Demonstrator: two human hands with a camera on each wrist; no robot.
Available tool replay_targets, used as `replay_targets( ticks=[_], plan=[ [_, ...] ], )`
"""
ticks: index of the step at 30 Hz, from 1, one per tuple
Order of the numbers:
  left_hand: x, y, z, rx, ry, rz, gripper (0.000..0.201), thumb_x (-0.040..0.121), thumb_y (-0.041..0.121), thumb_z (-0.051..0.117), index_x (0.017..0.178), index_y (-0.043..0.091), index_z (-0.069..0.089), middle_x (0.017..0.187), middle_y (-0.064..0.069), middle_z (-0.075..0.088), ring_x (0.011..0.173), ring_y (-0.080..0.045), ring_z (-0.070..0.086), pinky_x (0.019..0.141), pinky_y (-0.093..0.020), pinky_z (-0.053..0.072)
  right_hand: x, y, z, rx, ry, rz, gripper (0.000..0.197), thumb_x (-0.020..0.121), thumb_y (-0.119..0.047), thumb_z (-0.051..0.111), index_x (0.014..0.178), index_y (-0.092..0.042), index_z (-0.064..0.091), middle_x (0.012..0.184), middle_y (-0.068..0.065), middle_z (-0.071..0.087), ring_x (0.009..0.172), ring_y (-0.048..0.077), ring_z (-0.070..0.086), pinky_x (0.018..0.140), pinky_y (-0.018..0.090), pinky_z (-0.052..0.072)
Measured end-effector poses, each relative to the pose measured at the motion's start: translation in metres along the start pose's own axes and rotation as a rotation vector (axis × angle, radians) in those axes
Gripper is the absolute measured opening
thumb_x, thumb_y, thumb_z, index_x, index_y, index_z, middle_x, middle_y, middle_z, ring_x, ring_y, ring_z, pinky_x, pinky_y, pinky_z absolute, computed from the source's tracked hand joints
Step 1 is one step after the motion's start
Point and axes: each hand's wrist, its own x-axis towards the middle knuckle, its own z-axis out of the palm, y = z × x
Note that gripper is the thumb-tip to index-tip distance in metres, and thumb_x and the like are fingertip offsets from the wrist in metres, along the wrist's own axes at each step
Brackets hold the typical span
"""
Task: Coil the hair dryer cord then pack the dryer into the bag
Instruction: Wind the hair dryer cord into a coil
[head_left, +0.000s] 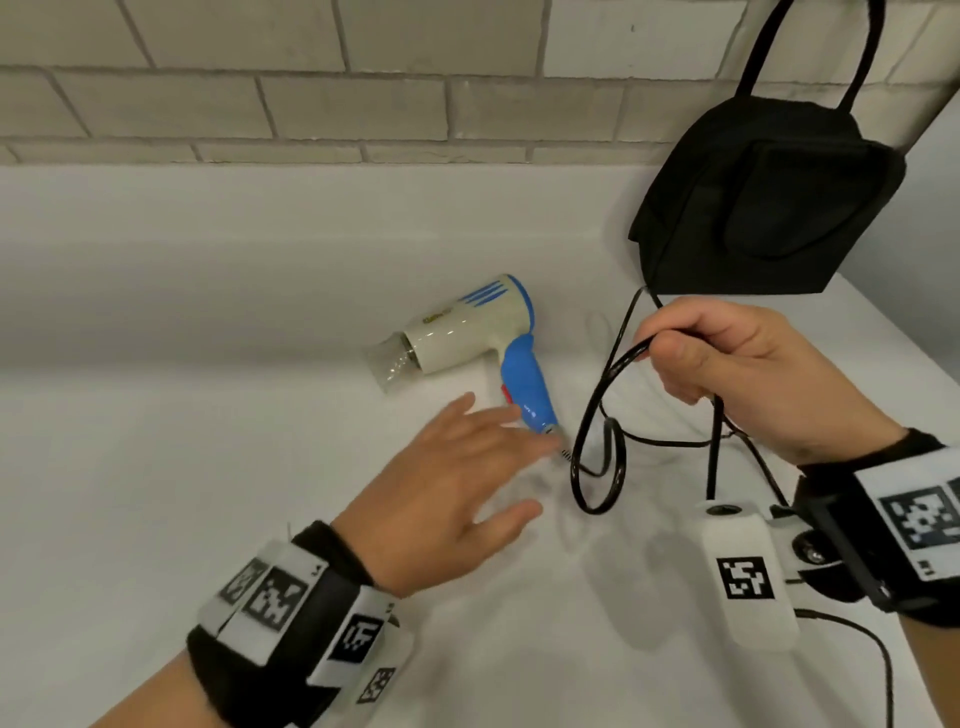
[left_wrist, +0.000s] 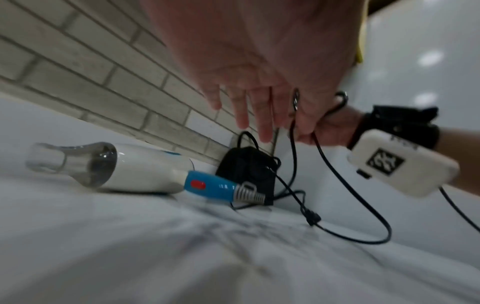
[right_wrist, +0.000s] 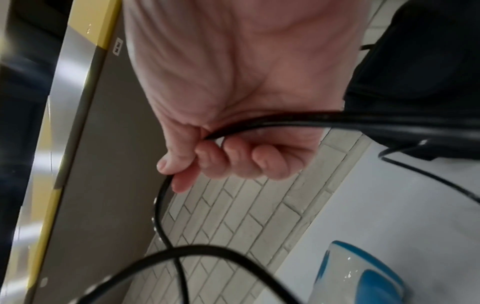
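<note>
A cream and blue hair dryer (head_left: 467, 332) (left_wrist: 145, 168) (right_wrist: 361, 275) lies on its side on the white counter (head_left: 208, 441), nozzle to the left. Its black cord (head_left: 597, 415) (left_wrist: 337, 179) (right_wrist: 285, 123) runs from the handle's end in loose loops. My right hand (head_left: 727, 364) (right_wrist: 233, 156) is raised above the counter and grips several strands of the cord in its curled fingers. My left hand (head_left: 467, 467) (left_wrist: 249, 115) hovers with straight, spread fingers just by the handle's lower end, holding nothing. The black bag (head_left: 769, 197) (left_wrist: 246, 170) hangs at the back right.
A grey brick wall (head_left: 311, 78) backs the counter. The bag's strap (head_left: 810, 47) rises out of view at the top right. A white tagged device (head_left: 743, 571) and its thin cable hang from my right wrist, low over the counter's right side.
</note>
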Motion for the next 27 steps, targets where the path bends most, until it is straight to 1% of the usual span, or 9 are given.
replay_targets(
  ticks=[3, 6, 9, 11, 14, 17, 22, 24, 27],
  plan=[
    [0.013, 0.0, 0.01, -0.046, -0.13, 0.0, 0.049, 0.09, 0.051, 0.024, 0.118, 0.022, 0.052, 0.112, -0.004, 0.067, 0.111, -0.012, 0.049, 0.107, -0.035, 0.031, 0.0, -0.003, -0.003, 0.074, -0.029, -0.052, 0.027, 0.069, -0.059, 0.06, 0.078, -0.035, 0.068, 0.054, -0.016, 0.05, 0.052, 0.004, 0.041, 0.055, 0.013, 0.039],
    [0.028, 0.008, 0.018, -0.206, -0.07, -0.014, 0.047, 0.087, 0.042, 0.046, 0.122, 0.012, 0.049, 0.116, -0.005, 0.058, 0.104, -0.005, 0.042, 0.095, -0.007, 0.025, -0.004, -0.01, -0.01, 0.108, -0.066, -0.069, 0.025, 0.072, -0.054, 0.061, 0.082, -0.033, 0.069, 0.057, -0.014, 0.052, 0.055, 0.004, 0.044, 0.059, 0.013, 0.041],
    [0.043, 0.019, 0.019, -0.357, 0.018, -0.119, 0.05, 0.082, 0.029, 0.06, 0.126, 0.012, 0.043, 0.117, 0.008, 0.043, 0.102, 0.004, 0.035, 0.089, 0.004, 0.023, -0.011, -0.017, -0.015, 0.099, -0.166, -0.073, 0.024, 0.074, -0.05, 0.06, 0.084, -0.03, 0.07, 0.06, -0.017, 0.056, 0.058, 0.001, 0.046, 0.06, 0.013, 0.043],
    [0.051, 0.025, 0.019, -0.398, -0.055, -0.106, 0.037, 0.085, 0.024, 0.056, 0.119, 0.01, 0.052, 0.111, 0.004, 0.055, 0.1, -0.001, 0.046, 0.088, -0.003, 0.034, -0.016, -0.019, -0.017, 0.086, -0.227, -0.067, 0.023, 0.076, -0.048, 0.058, 0.085, -0.03, 0.069, 0.061, -0.019, 0.057, 0.059, 0.0, 0.047, 0.061, 0.012, 0.043],
    [0.058, 0.025, 0.015, -0.608, -0.137, -0.21, 0.023, 0.089, 0.021, 0.048, 0.1, 0.008, 0.063, 0.075, -0.01, 0.068, 0.072, 0.004, 0.059, 0.073, -0.007, 0.042, -0.025, -0.02, -0.027, 0.095, -0.262, -0.045, 0.024, 0.077, -0.049, 0.059, 0.086, -0.03, 0.069, 0.067, -0.022, 0.06, 0.061, -0.001, 0.048, 0.062, 0.011, 0.043],
    [0.057, 0.015, 0.002, -0.748, 0.056, -0.328, 0.019, 0.084, 0.045, 0.047, 0.076, 0.036, 0.061, 0.046, 0.008, 0.056, 0.051, -0.002, 0.051, 0.066, -0.012, 0.042, -0.036, -0.015, -0.042, 0.037, -0.309, 0.042, 0.027, 0.073, -0.054, 0.061, 0.083, -0.03, 0.071, 0.069, -0.02, 0.064, 0.063, -0.003, 0.055, 0.064, 0.007, 0.043],
    [0.051, 0.006, -0.023, -0.64, 0.301, -0.362, 0.023, 0.091, 0.023, 0.042, 0.076, 0.031, 0.058, 0.046, 0.009, 0.051, 0.04, -0.004, 0.042, 0.046, -0.009, 0.035, -0.042, 0.019, -0.046, -0.398, -0.353, 0.312, 0.061, 0.043, -0.086, 0.053, 0.07, -0.035, 0.072, 0.07, -0.019, 0.068, 0.073, 0.002, 0.061, 0.071, 0.009, 0.043],
    [0.05, 0.007, -0.024, -0.595, 0.311, -0.372, 0.025, 0.091, 0.019, 0.043, 0.081, 0.035, 0.058, 0.045, 0.009, 0.05, 0.04, -0.002, 0.043, 0.047, -0.007, 0.033, -0.04, 0.022, -0.038, -0.446, -0.342, 0.304, 0.06, 0.041, -0.087, 0.052, 0.071, -0.039, 0.071, 0.073, -0.022, 0.068, 0.079, 0.0, 0.06, 0.075, 0.009, 0.042],
    [0.051, 0.009, -0.017, -0.459, 0.182, -0.362, 0.024, 0.09, 0.026, 0.045, 0.088, 0.047, 0.056, 0.047, 0.009, 0.052, 0.043, 0.002, 0.047, 0.052, -0.011, 0.035, -0.031, 0.002, -0.019, -0.39, -0.325, 0.298, 0.052, 0.052, -0.08, 0.054, 0.089, -0.047, 0.068, 0.085, -0.023, 0.069, 0.088, -0.006, 0.061, 0.081, 0.007, 0.04]
  ],
)
